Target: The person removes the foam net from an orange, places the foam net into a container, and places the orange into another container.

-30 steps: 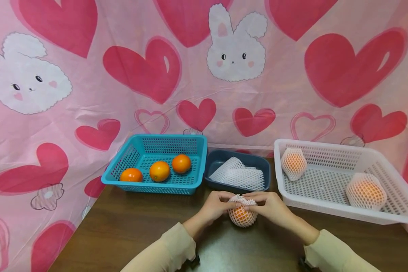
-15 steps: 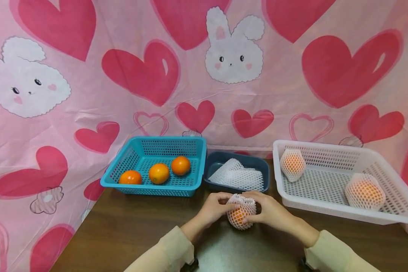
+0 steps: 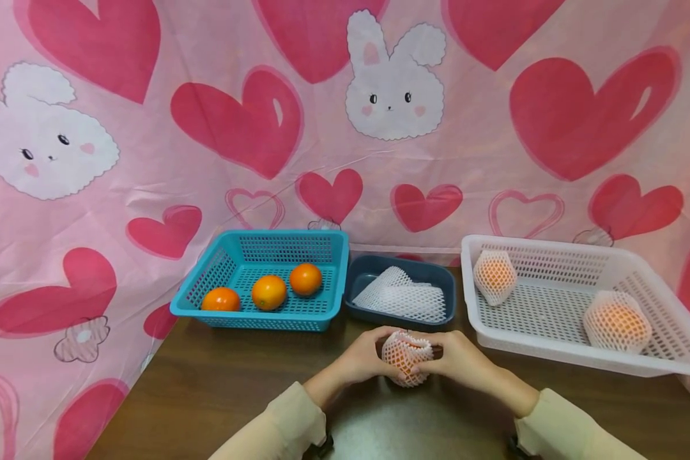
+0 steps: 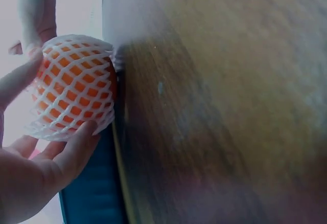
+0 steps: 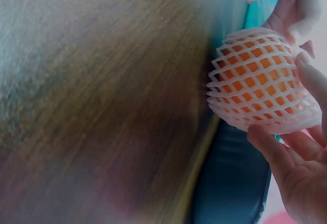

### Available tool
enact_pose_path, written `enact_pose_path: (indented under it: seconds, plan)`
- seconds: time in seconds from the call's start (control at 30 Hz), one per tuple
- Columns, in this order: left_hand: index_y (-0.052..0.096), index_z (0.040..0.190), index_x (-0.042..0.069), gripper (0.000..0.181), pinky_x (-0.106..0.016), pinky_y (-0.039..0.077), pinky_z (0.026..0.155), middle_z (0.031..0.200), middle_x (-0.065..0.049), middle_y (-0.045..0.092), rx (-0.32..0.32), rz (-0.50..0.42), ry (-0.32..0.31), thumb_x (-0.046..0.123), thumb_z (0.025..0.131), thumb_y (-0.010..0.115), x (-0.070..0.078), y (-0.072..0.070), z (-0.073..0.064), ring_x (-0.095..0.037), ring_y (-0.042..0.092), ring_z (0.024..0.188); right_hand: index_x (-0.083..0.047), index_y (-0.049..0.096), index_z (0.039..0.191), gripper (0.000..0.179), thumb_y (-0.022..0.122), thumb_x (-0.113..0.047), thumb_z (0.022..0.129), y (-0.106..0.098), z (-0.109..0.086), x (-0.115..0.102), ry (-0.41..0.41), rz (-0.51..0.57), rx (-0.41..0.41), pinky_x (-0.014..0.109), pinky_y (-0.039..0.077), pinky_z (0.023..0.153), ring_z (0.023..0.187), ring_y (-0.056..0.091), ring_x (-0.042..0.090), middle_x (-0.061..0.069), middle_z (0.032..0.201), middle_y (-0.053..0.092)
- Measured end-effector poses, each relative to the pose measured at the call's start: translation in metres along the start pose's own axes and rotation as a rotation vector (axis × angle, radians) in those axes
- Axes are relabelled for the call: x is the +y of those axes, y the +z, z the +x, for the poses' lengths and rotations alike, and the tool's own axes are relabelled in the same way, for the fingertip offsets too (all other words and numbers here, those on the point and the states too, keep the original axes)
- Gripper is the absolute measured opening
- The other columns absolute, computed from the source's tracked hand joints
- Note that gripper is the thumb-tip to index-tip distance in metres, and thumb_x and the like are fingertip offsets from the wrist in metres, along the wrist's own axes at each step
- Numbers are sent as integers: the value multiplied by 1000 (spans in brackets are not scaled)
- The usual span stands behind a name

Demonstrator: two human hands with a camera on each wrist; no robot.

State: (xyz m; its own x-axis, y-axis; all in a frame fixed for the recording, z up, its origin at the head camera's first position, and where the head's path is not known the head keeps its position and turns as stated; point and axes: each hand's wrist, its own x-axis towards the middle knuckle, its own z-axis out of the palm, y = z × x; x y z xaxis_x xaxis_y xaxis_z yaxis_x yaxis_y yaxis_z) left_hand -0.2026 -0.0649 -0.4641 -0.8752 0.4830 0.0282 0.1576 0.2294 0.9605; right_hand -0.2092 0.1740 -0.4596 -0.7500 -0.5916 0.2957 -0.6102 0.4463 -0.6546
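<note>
An orange [image 3: 404, 363] wrapped in a white foam net sleeve [image 4: 76, 88] sits low over the table at the middle, in front of a dark tray. My left hand [image 3: 361, 359] holds its left side, the thumb in front and the fingers reaching behind. From the other side my right hand [image 3: 462, 360] holds it the same way, its thumb on the net's front. In the right wrist view the net sleeve [image 5: 260, 83] covers most of the fruit. At the top, the net's edge stands up around the orange. Some fingertips are hidden behind the fruit.
A blue basket [image 3: 276, 319] at the left holds three bare oranges. More white net sleeves [image 3: 413, 300] lie in the dark tray [image 3: 374, 315] behind the hands. The white basket [image 3: 552, 350] at the right contains two netted oranges. A pink patterned cloth [image 3: 322, 140] hangs behind.
Both hands have shifted from pinching the net's top edge to holding the orange's sides. The net now reaches higher around the fruit. The baskets and tray have not moved.
</note>
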Motion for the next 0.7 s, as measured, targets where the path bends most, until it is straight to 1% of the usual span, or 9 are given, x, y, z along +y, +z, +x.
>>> enact_pose_path:
  seconds: [0.1,0.23,0.3,0.4,0.5,0.6,0.7]
  plan:
    - [67,129,1,58,-24,50,90,119,-6,71,38,61,20,0,75,89,-1,0,-1,-6,63,100,0,76,118,47,89,-26,80,0,1,-1,0,-22,25,25,58,73,96,66,5,10,115,74]
    - [72,125,1,50,-26,51,91,117,-6,73,83,96,29,6,78,89,-1,0,0,-7,65,100,-5,79,112,39,88,-25,79,0,3,-4,-17,-63,67,23,57,73,103,69,15,6,115,74]
    - [73,123,2,47,-27,52,91,116,-5,74,104,109,32,7,78,89,-1,0,0,-7,65,101,-7,80,110,36,88,-21,78,-1,4,-5,-31,-81,81,22,56,72,103,70,19,5,114,74]
    - [75,119,2,44,-27,52,92,115,-7,75,137,128,54,7,77,89,-1,-1,1,-11,67,104,-6,80,110,34,88,-11,78,0,5,-7,-51,-95,94,21,56,72,103,70,20,4,112,75]
    - [77,115,2,40,-26,52,93,114,-8,75,167,137,78,7,77,89,-1,-1,2,-15,68,107,-5,80,110,34,87,-3,77,1,6,-8,-70,-120,112,26,59,76,102,71,20,5,112,75]
    - [78,111,1,36,-26,53,90,111,-8,76,191,127,85,6,77,89,0,-1,1,-15,69,104,-5,79,114,39,89,-10,77,1,5,-9,-68,-167,129,33,60,77,100,72,20,6,111,76]
    - [79,109,3,33,-25,54,85,106,-4,77,206,122,66,8,78,88,1,-2,0,-10,68,98,-6,75,123,54,92,-26,76,1,4,-9,-33,-186,84,41,58,84,105,70,22,6,117,74]
